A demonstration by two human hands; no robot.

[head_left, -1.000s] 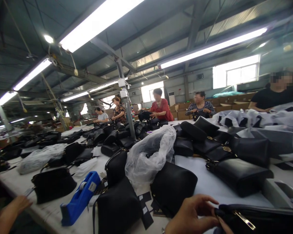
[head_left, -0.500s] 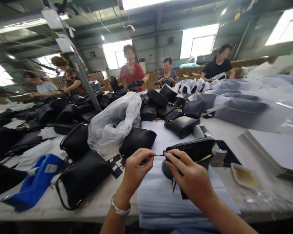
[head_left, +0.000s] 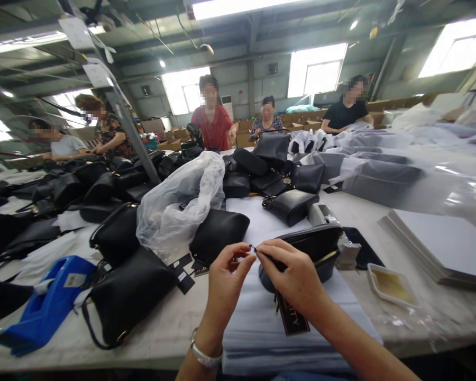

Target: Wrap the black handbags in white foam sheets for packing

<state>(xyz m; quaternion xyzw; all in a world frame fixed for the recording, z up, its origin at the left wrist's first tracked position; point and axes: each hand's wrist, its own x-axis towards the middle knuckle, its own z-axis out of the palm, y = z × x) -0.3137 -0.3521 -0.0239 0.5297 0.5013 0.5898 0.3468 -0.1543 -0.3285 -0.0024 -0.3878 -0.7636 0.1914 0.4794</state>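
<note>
My left hand (head_left: 230, 278), a bracelet at its wrist, pinches one end of a thin black cord (head_left: 253, 247). The fingertips of my right hand (head_left: 295, 270) are closed on the other side of that cord, which forms a small curve between the hands. Behind my right hand sits a black handbag (head_left: 321, 238), its zipped top edge toward me and partly covered by the hand. A black hang tag (head_left: 294, 319) with gold lettering dangles below my right palm. White paper sheets (head_left: 269, 344) lie stacked underneath.
A blue tape dispenser (head_left: 43, 307) and a black bag (head_left: 130, 296) lie at left. Clear plastic (head_left: 178, 201) covers part of the bag pile. At right are a small tray (head_left: 392, 286) and stacked boards (head_left: 440, 248). Several co-workers stand across the table.
My hands have come closer together, and the cord between them went from stretched straight to curved. The tag's lettering now shows. Across the table, a co-worker's bag now rests on the pile.
</note>
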